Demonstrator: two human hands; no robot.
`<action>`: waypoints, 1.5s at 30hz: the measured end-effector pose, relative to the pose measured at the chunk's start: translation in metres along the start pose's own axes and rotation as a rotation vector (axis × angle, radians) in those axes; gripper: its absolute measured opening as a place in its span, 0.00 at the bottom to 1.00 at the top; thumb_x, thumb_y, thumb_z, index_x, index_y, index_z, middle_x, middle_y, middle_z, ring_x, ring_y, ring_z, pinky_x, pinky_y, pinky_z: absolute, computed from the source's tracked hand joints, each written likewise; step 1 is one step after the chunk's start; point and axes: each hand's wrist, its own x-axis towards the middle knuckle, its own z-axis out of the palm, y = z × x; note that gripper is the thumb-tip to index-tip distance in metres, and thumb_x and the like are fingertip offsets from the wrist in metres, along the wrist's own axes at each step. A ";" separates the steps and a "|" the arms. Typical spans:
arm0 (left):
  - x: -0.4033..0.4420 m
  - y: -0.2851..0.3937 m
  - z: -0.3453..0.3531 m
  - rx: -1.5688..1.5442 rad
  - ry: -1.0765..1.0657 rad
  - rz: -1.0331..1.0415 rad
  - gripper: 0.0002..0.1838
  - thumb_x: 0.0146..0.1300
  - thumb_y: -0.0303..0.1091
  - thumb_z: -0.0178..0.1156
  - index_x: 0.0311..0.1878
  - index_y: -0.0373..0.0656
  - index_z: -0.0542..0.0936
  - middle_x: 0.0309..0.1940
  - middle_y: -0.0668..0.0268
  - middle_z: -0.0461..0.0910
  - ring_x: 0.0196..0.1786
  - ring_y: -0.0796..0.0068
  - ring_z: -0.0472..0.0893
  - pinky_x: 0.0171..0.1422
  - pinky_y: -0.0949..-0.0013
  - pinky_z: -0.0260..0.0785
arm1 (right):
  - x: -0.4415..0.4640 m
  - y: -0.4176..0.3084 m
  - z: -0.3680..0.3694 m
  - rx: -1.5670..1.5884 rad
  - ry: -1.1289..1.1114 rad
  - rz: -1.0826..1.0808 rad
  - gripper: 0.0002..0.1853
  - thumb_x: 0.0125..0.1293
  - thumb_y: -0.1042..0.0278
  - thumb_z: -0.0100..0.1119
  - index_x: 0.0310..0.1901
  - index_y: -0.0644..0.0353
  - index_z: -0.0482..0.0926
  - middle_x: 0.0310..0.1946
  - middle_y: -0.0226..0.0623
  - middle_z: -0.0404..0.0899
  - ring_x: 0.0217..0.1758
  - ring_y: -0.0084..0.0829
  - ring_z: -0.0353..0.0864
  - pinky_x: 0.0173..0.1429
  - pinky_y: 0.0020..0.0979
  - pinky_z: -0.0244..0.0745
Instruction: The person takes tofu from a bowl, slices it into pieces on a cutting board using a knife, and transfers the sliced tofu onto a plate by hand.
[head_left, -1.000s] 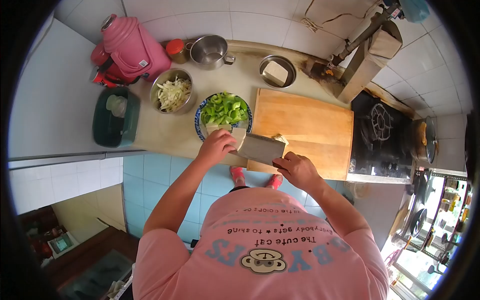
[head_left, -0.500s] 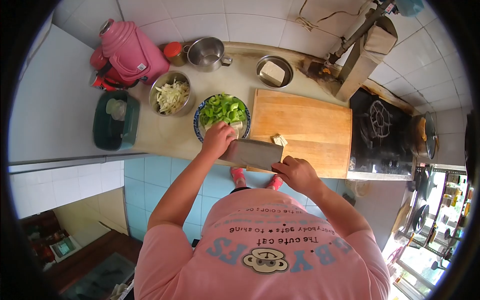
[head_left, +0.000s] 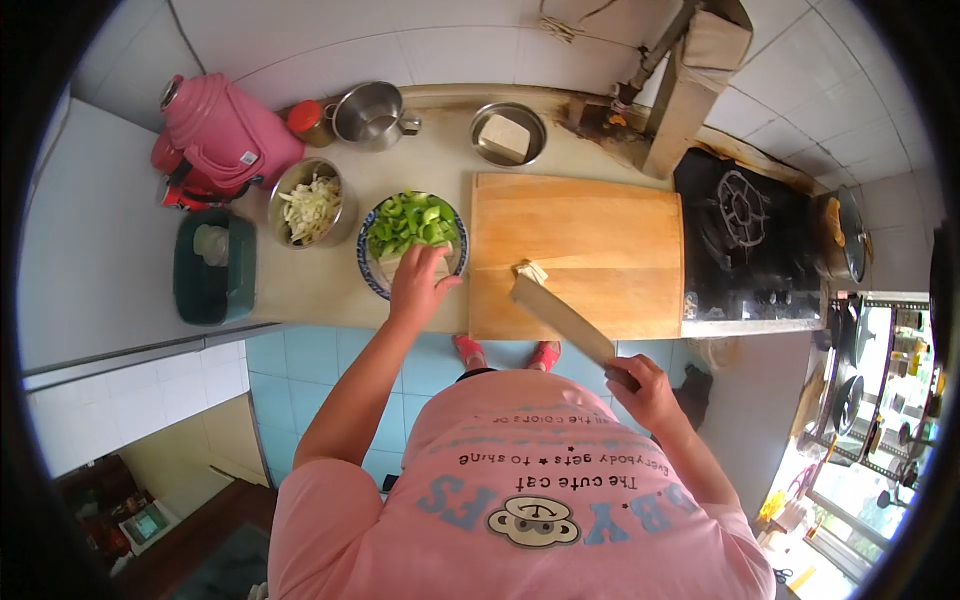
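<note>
From where I stand, the blue-patterned bowl [head_left: 365,262] sits on the counter just left of the cutting board, with cut green peppers [head_left: 408,222] heaped in its far half. White slabs that look like tofu [head_left: 392,268] lie in its near half, partly hidden under the person's left hand [head_left: 422,284]. That hand is loosely spread, its thumb apart from the fingers, which reach down over the slabs; I cannot tell whether they touch them.

The right hand [head_left: 645,388] is closed around the handle of a cleaver [head_left: 565,318], out past the counter's front edge. The blade slants forward and leftward over the wooden cutting board [head_left: 590,235], its far end just beside a small cluster of pale pieces [head_left: 532,271] near the board's left side.

Behind the board, a white block [head_left: 504,138] rests in a round metal dish [head_left: 541,128]. Left of the patterned bowl stands a steel bowl [head_left: 343,215] of pale shredded vegetable [head_left: 311,208], and behind that a handled metal pot [head_left: 368,115] beside a red-lidded jar [head_left: 306,118]. Farther left are a pink thermos jug [head_left: 225,130] and a dark green plastic basin [head_left: 213,285]. The black gas stove [head_left: 740,280] adjoins the board's right side.
</note>
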 end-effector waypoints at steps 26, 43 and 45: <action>-0.008 0.077 0.176 -0.768 -0.036 -0.957 0.33 0.60 0.33 0.74 0.65 0.35 0.70 0.53 0.57 0.80 0.49 0.73 0.82 0.46 0.69 0.76 | 0.026 0.112 0.035 0.739 -0.254 0.657 0.14 0.68 0.66 0.71 0.50 0.60 0.80 0.28 0.29 0.78 0.21 0.20 0.75 0.26 0.25 0.74; -0.051 -0.042 0.000 -0.820 0.493 -1.145 0.38 0.59 0.33 0.73 0.69 0.43 0.64 0.52 0.60 0.77 0.44 0.74 0.78 0.46 0.69 0.74 | 0.148 -0.028 0.111 0.256 -0.546 0.181 0.23 0.67 0.61 0.72 0.59 0.58 0.77 0.31 0.34 0.80 0.25 0.23 0.77 0.29 0.31 0.77; -0.051 -0.070 0.005 -0.559 0.347 -1.200 0.37 0.58 0.33 0.74 0.68 0.42 0.66 0.53 0.59 0.77 0.44 0.71 0.78 0.47 0.66 0.74 | 0.154 -0.043 0.106 0.207 -0.550 0.204 0.24 0.67 0.60 0.72 0.60 0.57 0.76 0.32 0.35 0.81 0.26 0.24 0.78 0.30 0.31 0.77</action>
